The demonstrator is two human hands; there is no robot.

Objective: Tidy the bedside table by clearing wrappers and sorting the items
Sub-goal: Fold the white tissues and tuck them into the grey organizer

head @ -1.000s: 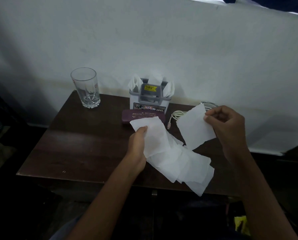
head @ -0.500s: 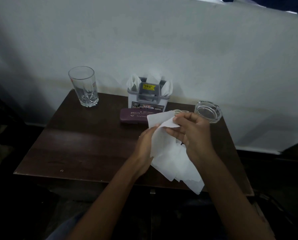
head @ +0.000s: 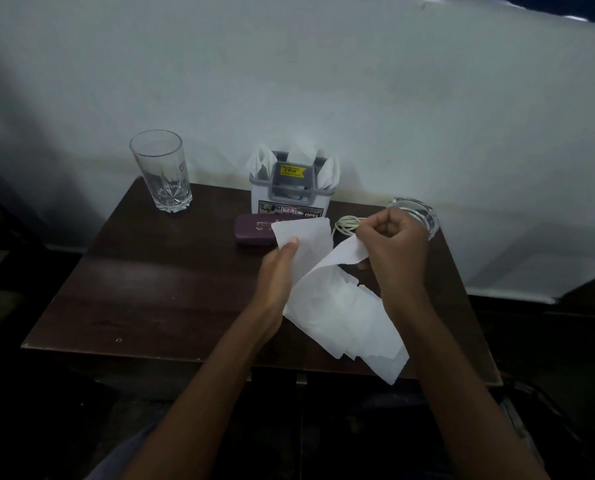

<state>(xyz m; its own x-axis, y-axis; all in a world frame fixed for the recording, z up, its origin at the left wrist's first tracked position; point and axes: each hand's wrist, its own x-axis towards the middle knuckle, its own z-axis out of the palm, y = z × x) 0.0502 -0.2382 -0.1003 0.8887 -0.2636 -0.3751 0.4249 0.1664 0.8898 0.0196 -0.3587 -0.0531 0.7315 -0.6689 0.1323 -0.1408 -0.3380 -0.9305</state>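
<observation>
Dark worktop [head: 157,292] against a pale wall. Above its middle, a sheaf of white papers [head: 341,313], overlapped, trailing past the near edge, not lying flat. Left hand [head: 278,271] behind the upper sheet, thumb pressed on its face, clamped on it. Right hand [head: 393,247] with fingers [head: 384,233] curled tight, pinching the end of a twisted strip from the same sheaf. Behind, a holder [head: 289,199] stuffed with napkins. A glass [head: 163,171] near the far left corner. A case [head: 253,232] just in front of the holder, partly hidden by the top sheet. An ashtray [head: 424,213] behind the right wrist. A coiled cable [head: 348,225] between case and ashtray.

Probably gathering the loose papers into one bundle. To do it well: draw the strip in toward the left grip, square the edges, keep the hanging tail off the cable and ashtray, squeeze gently to avoid tearing, then carry everything off in one go.
</observation>
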